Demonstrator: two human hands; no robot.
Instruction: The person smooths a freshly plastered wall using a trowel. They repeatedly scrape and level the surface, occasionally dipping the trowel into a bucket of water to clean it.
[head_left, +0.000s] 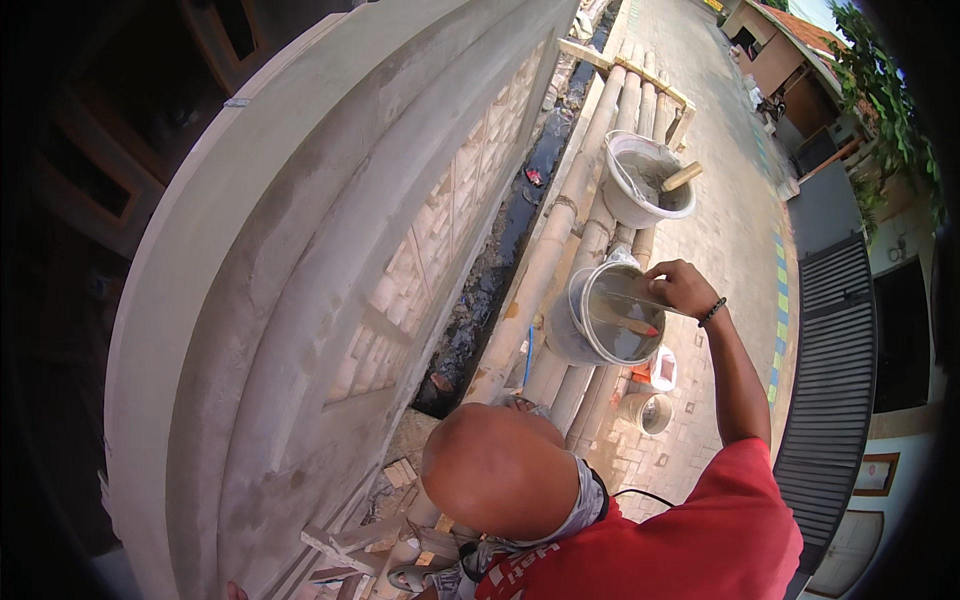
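Note:
My right hand (680,288) reaches to the right rim of a bucket of grey liquid (575,330), fingers curled inside; what they grip is unclear. A flat wooden-handled tool (625,320) with a red tip lies across that bucket's opening. Of my left hand (236,591), only fingertips show at the lower left, beside the grey plastered wall (270,330). My bare bent knee (500,465) is below the bucket. Behind stands a second bucket (632,207) of grey mix with a wooden handle (682,176) sticking out.
Bamboo poles (560,240) run beside a drainage ditch (505,240) along the wall. A small pail (647,412) and a white-and-orange container (660,368) sit near the buckets. Scrap wood (335,550) lies below. Right are a paved lane (740,200), a metal gate (825,370) and houses.

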